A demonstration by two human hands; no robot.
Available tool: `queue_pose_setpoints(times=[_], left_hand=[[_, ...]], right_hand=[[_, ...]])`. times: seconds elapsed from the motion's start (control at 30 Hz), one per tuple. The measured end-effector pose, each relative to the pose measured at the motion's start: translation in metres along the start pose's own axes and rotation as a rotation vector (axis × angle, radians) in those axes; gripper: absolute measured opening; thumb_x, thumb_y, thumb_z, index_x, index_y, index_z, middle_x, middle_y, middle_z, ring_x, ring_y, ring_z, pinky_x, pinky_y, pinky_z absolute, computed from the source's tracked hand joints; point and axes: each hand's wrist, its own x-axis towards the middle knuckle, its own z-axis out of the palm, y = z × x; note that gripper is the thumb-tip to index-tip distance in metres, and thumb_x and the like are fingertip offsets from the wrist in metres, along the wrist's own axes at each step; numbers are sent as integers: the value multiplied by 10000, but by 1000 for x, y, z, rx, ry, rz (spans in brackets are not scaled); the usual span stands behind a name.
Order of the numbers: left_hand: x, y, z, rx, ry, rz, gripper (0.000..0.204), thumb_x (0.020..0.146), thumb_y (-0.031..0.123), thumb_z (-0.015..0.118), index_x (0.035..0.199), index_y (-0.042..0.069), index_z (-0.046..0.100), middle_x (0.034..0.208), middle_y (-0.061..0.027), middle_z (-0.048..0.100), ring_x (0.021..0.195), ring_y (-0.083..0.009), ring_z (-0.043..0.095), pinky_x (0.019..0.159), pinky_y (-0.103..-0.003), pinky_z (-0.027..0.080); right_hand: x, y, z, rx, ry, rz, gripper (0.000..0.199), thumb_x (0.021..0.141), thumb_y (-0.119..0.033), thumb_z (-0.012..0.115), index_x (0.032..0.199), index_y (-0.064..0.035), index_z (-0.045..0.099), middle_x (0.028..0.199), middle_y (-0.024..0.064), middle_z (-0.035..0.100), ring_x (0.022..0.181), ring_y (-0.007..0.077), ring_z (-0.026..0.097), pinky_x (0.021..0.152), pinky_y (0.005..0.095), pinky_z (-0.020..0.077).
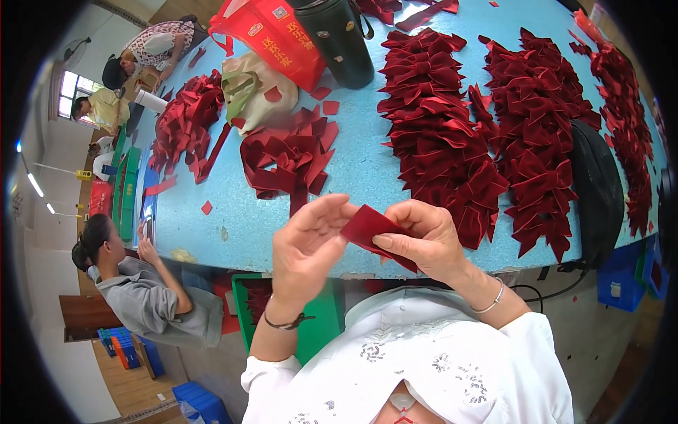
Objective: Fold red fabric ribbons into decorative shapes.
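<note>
A short piece of dark red velvet ribbon (374,227) is held above the table's near edge. My right hand (424,237) pinches it, thumb on top and fingers behind. My left hand (311,237) is at the ribbon's left end, its fingers stretched out and its thumb near or touching the edge. Beyond my hands, a loose heap of cut red ribbon (286,155) lies on the blue table (353,159). To the right, finished-looking dark red velvet bows (431,120) are stacked in a long row, with a second row of bows (533,134) beside it.
Further left lies another ribbon heap (187,120). A red bag (265,39), a dark tumbler (335,46) and a pale cloth bag (258,92) stand at the back. A black bag (597,191) hangs at the right edge. A green crate (321,332) is below the table; a seated co-worker (152,297) is at left.
</note>
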Motion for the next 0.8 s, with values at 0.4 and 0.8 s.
queue_pose_setpoints(times=[0.4, 0.8], left_hand=[[6, -5, -17, 27, -30, -202, 210, 865, 122, 633, 973, -56, 662, 831, -48, 658, 769, -104, 592, 709, -225, 474], [10, 2, -44, 100, -348, -97, 231, 851, 128, 635, 964, -71, 658, 862, -158, 663, 766, -194, 622, 722, -294, 505]], right_hand=[[4, -7, 18, -118, 75, -64, 140, 841, 11, 613, 969, 53, 575, 828, 66, 639, 731, 78, 589, 653, 205, 484], [4, -11, -5, -85, -241, 116, 202, 827, -83, 669, 961, 48, 593, 808, 49, 628, 683, 63, 559, 582, 179, 441]])
